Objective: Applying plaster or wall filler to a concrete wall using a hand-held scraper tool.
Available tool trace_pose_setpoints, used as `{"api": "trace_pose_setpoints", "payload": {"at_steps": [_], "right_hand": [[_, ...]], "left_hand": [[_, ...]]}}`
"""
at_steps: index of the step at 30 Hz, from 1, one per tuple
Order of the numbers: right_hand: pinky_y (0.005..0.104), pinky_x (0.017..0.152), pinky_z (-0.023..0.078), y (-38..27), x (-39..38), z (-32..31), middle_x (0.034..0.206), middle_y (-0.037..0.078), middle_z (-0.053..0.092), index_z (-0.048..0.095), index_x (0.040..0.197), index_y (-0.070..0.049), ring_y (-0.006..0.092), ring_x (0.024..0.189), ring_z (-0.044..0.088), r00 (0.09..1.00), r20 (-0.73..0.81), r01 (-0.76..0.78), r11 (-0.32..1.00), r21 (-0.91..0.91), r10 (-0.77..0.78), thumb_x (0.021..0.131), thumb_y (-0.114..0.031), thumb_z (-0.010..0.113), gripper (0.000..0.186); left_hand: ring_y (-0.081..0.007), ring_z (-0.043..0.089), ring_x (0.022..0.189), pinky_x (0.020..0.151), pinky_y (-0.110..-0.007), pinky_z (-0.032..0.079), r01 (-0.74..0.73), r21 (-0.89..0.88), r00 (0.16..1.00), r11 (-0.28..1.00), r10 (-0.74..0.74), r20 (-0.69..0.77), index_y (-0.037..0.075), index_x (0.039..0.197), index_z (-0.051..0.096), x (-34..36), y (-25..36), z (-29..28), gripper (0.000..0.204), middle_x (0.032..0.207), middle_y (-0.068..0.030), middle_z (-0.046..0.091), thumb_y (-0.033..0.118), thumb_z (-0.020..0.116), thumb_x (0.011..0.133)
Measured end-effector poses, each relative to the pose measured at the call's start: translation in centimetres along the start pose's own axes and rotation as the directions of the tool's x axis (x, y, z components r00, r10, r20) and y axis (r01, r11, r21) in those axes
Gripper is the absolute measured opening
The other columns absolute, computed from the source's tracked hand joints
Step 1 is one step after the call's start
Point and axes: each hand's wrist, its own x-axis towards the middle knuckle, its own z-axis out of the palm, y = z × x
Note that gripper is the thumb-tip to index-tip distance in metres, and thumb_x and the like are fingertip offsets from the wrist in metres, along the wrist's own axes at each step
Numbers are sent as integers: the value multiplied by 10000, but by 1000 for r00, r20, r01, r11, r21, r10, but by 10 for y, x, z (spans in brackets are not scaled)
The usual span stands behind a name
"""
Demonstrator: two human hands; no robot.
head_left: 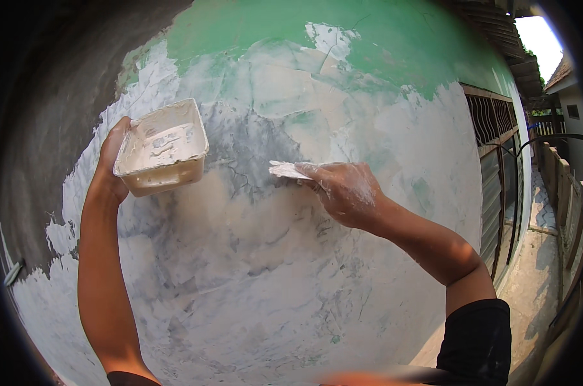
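Observation:
My left hand (114, 157) grips a white plastic tub (169, 177) by its left side, raised in front of the wall. White paste (169, 143) coats the inside of the tub and lies in lumps on its bottom. My right hand (346, 190), smeared with white on its back, is closed around a small flat spreader (288, 170) covered in white paste. The spreader's tip points left, at a grey patch of the wall (272, 257); whether it touches the surface I cannot tell. Most of the spreader is hidden by my fingers.
Green paint (394, 38) covers the wall's top, dark bare plaster (40, 161) its left side. At right is a barred window (491, 116) above slatted panels. A narrow path (533, 276) runs beside a low fence (562, 186). A cable (552, 136) crosses there.

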Motion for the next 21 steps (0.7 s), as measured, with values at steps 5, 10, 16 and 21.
{"api": "trace_pose_setpoints", "payload": {"at_steps": [5,10,16,21], "right_hand": [[462,657,550,93,62,-28,841,187,724,740,1118,-88,378,733,697,847,-434,-360,932,-43,307,972,-182,598,224],[475,686,562,108,89,-19,852,201,725,748,1108,-86,376,776,717,788,-539,-443,882,-162,297,932,-141,569,256],[431,633,564,7,51,7,940,155,749,723,1175,-120,329,778,723,994,-105,-19,990,-138,5,871,-76,657,314],[397,652,582,20,26,19,1087,99,743,676,1230,-118,279,947,725,921,-349,95,970,-225,-171,861,-53,690,376]], "left_hand": [[-233,635,1096,990,-372,499,12,47,999,999,-15,52,6,1318,508,5,-8,1,482,1235,-149,620,382,407,1033],[-234,641,1085,979,-362,507,17,87,1000,996,-19,13,2,1327,509,7,-20,15,484,1234,-150,623,370,411,1028],[-213,652,984,919,-361,536,39,13,996,999,-39,77,13,1211,552,-1,-12,2,438,1129,-131,639,382,396,1033],[-198,658,936,886,-362,553,-10,0,999,1000,10,41,21,1190,555,-12,-4,23,446,1093,-116,642,398,368,1041]]}}
